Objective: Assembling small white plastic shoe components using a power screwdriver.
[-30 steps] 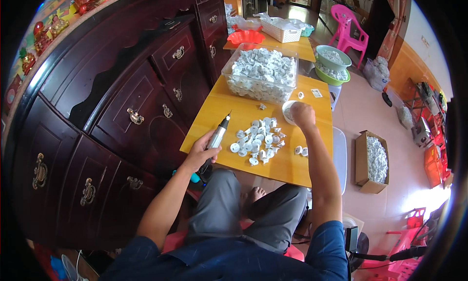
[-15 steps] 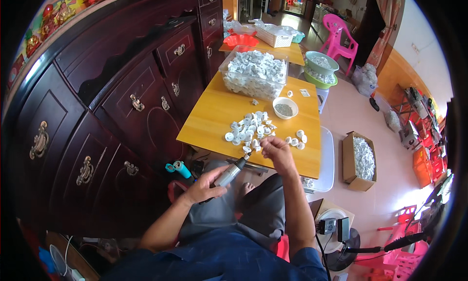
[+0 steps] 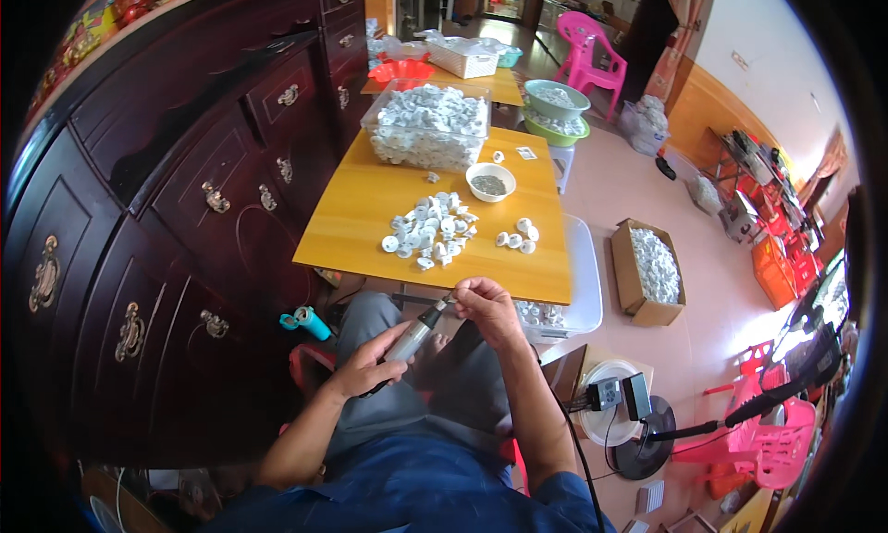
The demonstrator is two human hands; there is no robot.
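A silver electric screwdriver (image 3: 411, 340) with a black nose lies in my left hand (image 3: 372, 362), whose fingers are wrapped round its body. The tool tilts up and to the right, over my lap. At its tip, my right hand (image 3: 490, 313) is closed in a pinch; whatever the fingertips hold is too small to make out. Beyond my hands, a loose pile of small white plastic parts (image 3: 430, 226) lies on the yellow table (image 3: 347, 214). Several more round white parts (image 3: 525, 226) sit to the right. Behind them stands a white bowl (image 3: 504, 196) of small grey metal pieces.
A clear bin (image 3: 375, 142) heaped with white parts stands at the table's back. Stacked basins (image 3: 555, 113) and a cardboard box (image 3: 638, 302) of parts are to the right. Dark drawers (image 3: 213, 154) line the left. A turquoise bottle (image 3: 313, 323) stands near my knee.
The view has shifted, so the table sits further left. My right hand has come down from the pile's edge to the screwdriver's tip. My left hand still holds the screwdriver.
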